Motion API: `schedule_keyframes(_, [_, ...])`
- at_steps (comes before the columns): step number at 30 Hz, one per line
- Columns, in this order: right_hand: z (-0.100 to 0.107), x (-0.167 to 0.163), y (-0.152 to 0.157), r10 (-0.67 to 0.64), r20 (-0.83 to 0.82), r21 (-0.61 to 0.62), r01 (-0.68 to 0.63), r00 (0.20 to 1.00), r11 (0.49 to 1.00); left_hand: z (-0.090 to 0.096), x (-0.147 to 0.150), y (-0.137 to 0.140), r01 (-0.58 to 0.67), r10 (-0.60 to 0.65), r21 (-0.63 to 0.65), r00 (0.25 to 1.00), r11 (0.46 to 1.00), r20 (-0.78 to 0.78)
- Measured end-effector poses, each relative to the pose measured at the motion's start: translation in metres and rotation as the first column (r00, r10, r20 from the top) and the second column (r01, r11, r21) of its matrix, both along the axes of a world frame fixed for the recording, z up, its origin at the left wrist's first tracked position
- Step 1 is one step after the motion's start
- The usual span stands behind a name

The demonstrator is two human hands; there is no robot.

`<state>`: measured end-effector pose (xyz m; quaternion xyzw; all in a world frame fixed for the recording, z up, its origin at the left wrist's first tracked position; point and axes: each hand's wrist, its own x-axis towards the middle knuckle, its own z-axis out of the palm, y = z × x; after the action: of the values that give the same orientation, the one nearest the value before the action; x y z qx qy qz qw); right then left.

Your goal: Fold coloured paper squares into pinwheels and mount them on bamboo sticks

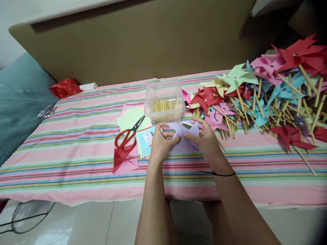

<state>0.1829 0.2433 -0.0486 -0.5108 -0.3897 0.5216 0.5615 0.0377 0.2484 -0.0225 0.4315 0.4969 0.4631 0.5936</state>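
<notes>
Centrally, clear box (163, 90) holding seemingly wooden sticks (165, 105), left hand (161, 141) and right hand (207, 137) pinching purple paper (184, 146).

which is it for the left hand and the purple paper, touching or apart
Touching. The head view shows it: the left hand grips the purple paper at one side, its thumb lying over it.
</notes>
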Motion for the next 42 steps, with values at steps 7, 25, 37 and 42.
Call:
schedule_keyframes(7, [0.0014,0.0025,-0.0001,0.006,0.014,-0.040,-0.006,1.000,0.999,0.0021,0.0000,0.0000,-0.016,0.016,-0.019,0.999,1.000,-0.033])
schedule_keyframes(25, [0.0032,0.0041,-0.0009,0.003,0.071,-0.001,-0.003,0.997,1.000,0.0015,-0.0009,0.0011,-0.019,0.019,-0.016,1.000,1.000,-0.006])
schedule_keyframes(37, [0.0041,0.0020,-0.0015,0.006,0.081,0.044,-0.009,0.997,0.999,0.0018,0.0015,0.0013,-0.073,0.074,-0.040,0.997,0.997,0.023])
schedule_keyframes(42, [0.0093,-0.0034,-0.0001,0.050,-0.085,-0.008,-0.051,0.995,0.999,-0.0014,0.0048,0.0035,-0.204,0.211,-0.087,0.973,0.975,0.091])
